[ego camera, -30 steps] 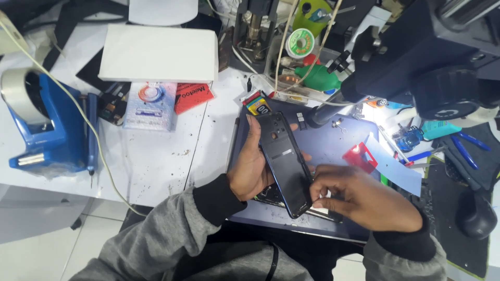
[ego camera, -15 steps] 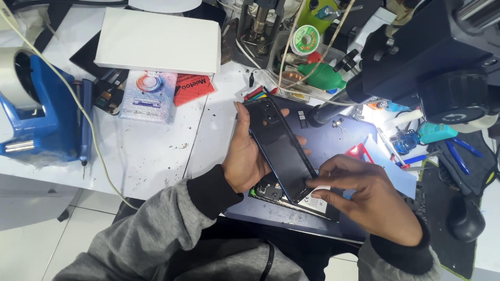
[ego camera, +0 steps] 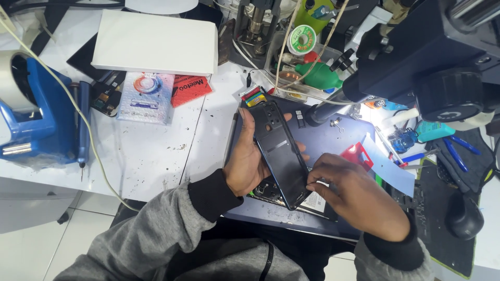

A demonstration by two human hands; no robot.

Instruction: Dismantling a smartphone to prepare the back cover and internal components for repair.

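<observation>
Left hand (ego camera: pixel 249 161) grips the dark back cover (ego camera: pixel 281 153) from its left edge, thumb over the top; since a second ago the cover has tilted up further off the opened phone (ego camera: pixel 271 191) beneath. Right hand (ego camera: pixel 354 195) pinches at the cover's lower right edge, fingers closed there. Both sit over the dark mat (ego camera: pixel 333 138) on the tabletop (ego camera: pixel 156 151). Microscope (ego camera: pixel 432 57) crowds the right; red pick (ego camera: pixel 357 155), tweezers (ego camera: pixel 419 156), tape dispenser (ego camera: pixel 31 117) lie around.

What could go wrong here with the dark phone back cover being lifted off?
The left hand tilts the dark glossy phone back cover while the right hand works at its lower edge; it might flex and crack. The exposed phone body underneath could get scratched or catch grit from the speckled white bench.
</observation>
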